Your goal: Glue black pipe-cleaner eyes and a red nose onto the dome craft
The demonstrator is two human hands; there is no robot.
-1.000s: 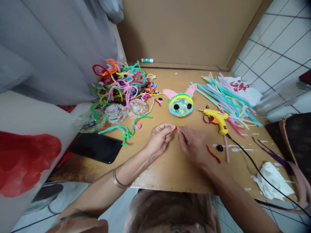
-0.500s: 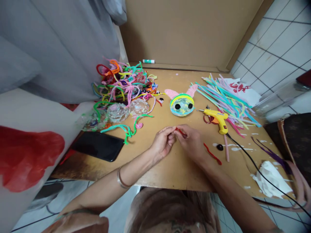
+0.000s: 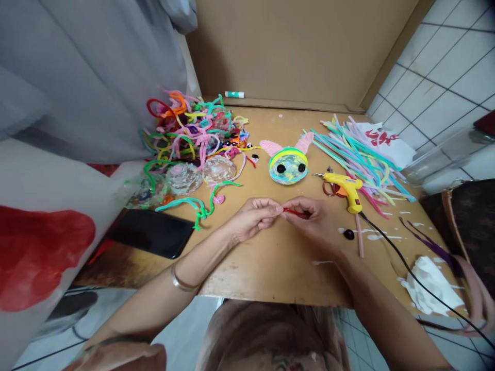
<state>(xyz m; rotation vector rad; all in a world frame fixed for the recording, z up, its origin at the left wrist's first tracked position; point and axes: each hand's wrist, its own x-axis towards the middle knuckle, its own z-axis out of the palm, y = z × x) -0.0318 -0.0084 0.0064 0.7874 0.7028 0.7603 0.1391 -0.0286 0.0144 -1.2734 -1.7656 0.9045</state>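
My left hand (image 3: 253, 216) and my right hand (image 3: 317, 221) meet over the middle of the wooden table (image 3: 270, 263). Both pinch a short red pipe cleaner (image 3: 293, 211) that runs between their fingertips. Just beyond the hands lies a round craft face (image 3: 288, 166) with pink ears, a yellow and blue rim and two black eyes. A yellow glue gun (image 3: 346, 186) rests to the right of it, its black cord trailing toward the near right edge. A small black bead (image 3: 349, 234) lies beside my right hand.
A tangled heap of coloured pipe cleaners (image 3: 189, 129) fills the far left, with clear domes (image 3: 203, 172) before it. Straight pipe cleaners (image 3: 359, 154) lie at the far right. A black phone (image 3: 152, 233) sits at the left edge, crumpled tissue (image 3: 429, 283) at the near right.
My right hand has drawn the red pipe cleaner in from the table to its right. The piece now lies level between both hands, and the right hand has shifted slightly right.
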